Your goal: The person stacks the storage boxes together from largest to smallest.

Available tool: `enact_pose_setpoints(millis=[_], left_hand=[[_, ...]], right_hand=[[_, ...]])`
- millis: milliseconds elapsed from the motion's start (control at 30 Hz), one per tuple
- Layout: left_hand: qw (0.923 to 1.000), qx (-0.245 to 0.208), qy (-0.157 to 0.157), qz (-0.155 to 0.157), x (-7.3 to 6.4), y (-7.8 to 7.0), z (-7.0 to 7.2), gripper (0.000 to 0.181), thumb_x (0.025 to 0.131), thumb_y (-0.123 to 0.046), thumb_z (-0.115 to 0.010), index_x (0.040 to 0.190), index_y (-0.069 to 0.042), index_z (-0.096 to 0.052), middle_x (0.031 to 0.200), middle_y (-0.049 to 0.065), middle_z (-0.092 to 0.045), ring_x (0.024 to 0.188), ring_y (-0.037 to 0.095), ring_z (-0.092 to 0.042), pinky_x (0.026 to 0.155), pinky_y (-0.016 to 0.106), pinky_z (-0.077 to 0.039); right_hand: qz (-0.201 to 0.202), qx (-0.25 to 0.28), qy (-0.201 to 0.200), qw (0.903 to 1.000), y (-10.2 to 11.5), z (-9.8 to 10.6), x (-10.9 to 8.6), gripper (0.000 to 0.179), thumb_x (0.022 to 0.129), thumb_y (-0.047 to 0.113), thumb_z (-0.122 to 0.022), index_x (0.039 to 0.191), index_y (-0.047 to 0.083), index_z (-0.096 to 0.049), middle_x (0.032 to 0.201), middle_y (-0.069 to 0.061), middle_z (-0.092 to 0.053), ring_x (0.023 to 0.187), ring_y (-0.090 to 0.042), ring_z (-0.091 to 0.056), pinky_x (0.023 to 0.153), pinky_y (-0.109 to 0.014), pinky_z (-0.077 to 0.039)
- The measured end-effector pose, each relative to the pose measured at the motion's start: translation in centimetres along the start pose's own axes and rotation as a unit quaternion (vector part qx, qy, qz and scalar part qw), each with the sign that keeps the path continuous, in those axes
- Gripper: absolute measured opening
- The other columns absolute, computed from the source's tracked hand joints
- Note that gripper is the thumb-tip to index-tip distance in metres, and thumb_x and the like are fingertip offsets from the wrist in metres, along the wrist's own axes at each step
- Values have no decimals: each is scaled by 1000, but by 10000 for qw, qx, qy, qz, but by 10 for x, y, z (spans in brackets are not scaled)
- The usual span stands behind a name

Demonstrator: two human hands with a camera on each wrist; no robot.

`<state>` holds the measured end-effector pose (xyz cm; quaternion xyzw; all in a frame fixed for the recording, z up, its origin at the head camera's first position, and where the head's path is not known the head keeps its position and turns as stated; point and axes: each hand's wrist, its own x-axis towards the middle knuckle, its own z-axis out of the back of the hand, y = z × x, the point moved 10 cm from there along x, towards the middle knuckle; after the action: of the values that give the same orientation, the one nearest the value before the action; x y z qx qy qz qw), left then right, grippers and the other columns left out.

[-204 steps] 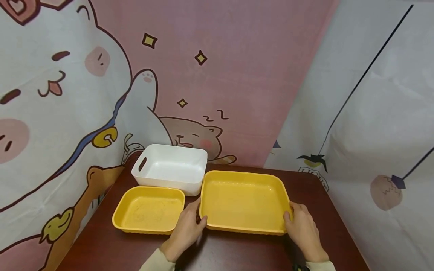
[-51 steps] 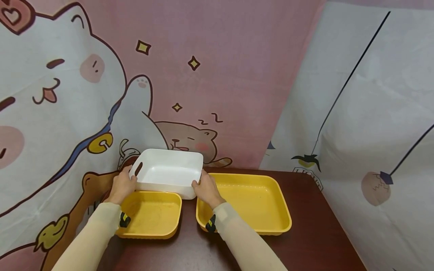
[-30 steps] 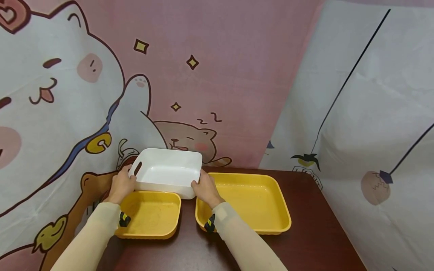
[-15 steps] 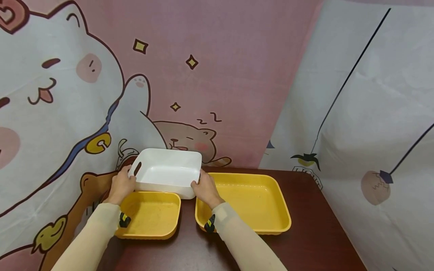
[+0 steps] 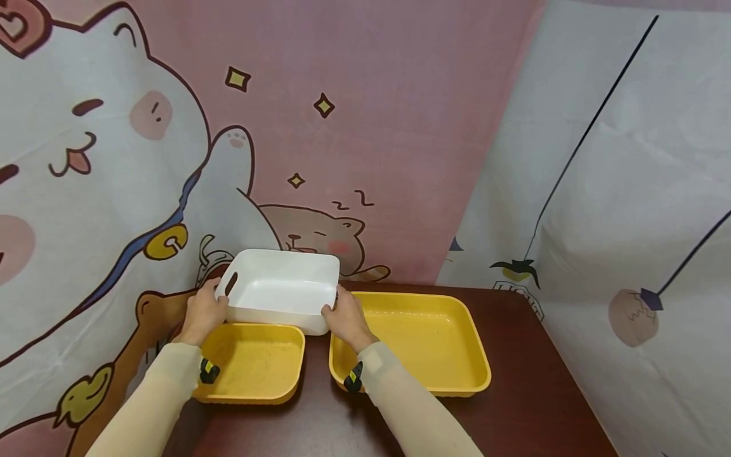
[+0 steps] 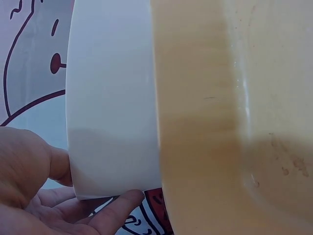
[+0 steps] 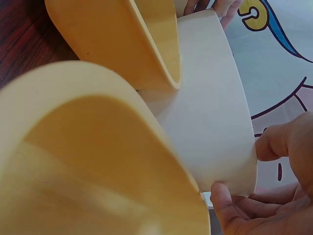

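Observation:
A white plastic storage box [image 5: 294, 285] with an oval handle slot stands at the back left. My left hand [image 5: 205, 312] grips its left end, thumb on the front and fingers bent round the side. At the right front corner my right hand [image 5: 347, 318] holds the box the same way. The left wrist view shows the thumb against the white wall [image 6: 112, 98] and fingers at its end. From the right wrist, fingers curl round the opposite corner of the box [image 7: 215, 112]. Nothing lies inside it.
A small yellow tray [image 5: 259, 358] sits directly in front of the box, under my left forearm. The larger yellow tray [image 5: 425, 343] is to the right, partly beneath my right forearm. A dark red-brown table [image 5: 537, 381] carries everything, backed by a printed curtain [image 5: 400, 127].
Earliest, both hands held the large yellow tray's sides. They have since moved back and left onto the white box. Over the last second, hands and box have stayed almost still.

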<state>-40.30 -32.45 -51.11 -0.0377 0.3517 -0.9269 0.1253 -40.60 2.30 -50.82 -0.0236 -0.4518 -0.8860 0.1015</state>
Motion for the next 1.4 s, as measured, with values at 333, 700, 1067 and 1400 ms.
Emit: enact_pose_setpoints(millis=[333,700,1067,1400], left_hand=[[9999,-79,-54,-69,-5,-4,7,64,118,-12,-50,177,10,-34,174,44,-45,153,66,-55,124,78,-49],[9998,-102,-193,-44,-10,-11,15,65,117,-12,-51,177,7,-37,173,44,-46,151,64,-57,124,77,-50],[9982,-202,-490,-271,-19,-23,26,64,115,-12,-52,174,10,-41,169,44,-51,148,66,-60,122,78,-51],[9961,-116,-737,-465,-21,-28,34,62,114,-12,-53,172,10,-45,166,44,-54,143,65,-64,120,78,-53]], right_hand=[[11,183,-197,9996,4,7,0,55,113,8,-68,166,-1,-58,150,-21,-77,131,-35,-79,111,-55,-68],[-29,232,-630,9977,7,19,-2,53,113,12,-68,165,3,-63,147,-19,-80,124,-34,-80,107,-51,-69],[129,156,-853,9961,17,31,-3,50,112,9,-70,162,6,-68,141,-16,-84,112,-27,-80,98,-46,-70],[164,247,-885,9956,25,38,-7,53,111,9,-71,163,-1,-65,144,-21,-82,112,-27,-82,97,-44,-72]])
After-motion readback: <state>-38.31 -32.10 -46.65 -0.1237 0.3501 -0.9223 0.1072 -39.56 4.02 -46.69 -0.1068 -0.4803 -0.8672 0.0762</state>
